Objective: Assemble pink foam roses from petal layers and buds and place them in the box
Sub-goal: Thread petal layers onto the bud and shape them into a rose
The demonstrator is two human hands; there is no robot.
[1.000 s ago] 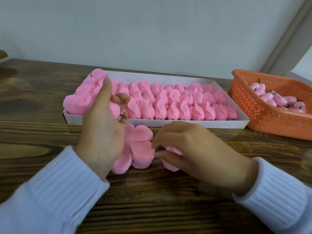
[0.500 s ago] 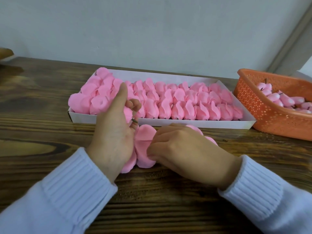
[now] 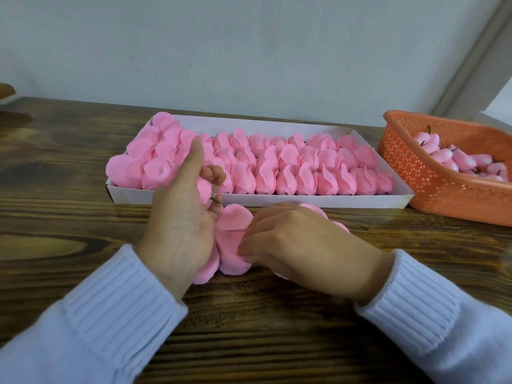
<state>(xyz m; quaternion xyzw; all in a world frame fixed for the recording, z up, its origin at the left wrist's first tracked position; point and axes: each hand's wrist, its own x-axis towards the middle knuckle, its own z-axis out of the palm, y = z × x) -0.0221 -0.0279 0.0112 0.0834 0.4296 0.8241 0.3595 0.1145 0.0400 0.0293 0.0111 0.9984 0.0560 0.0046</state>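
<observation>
My right hand [image 3: 302, 242] has slid left since a moment ago and now covers most of the petal layer [image 3: 232, 236] lying flat on the table [image 3: 69, 217], fingertips pinching its edge. My left hand [image 3: 180, 214] stands beside it, fingers curled shut around a pink bud [image 3: 204, 189] whose dark stem pokes out below. Just behind my hands, touching neither, sits the white box [image 3: 304, 200], packed with finished roses [image 3: 291, 167]. To the right, near the box's end, the orange basket [image 3: 432, 187] holds loose buds [image 3: 443, 156]. My left hand hides part of the box's front row.
</observation>
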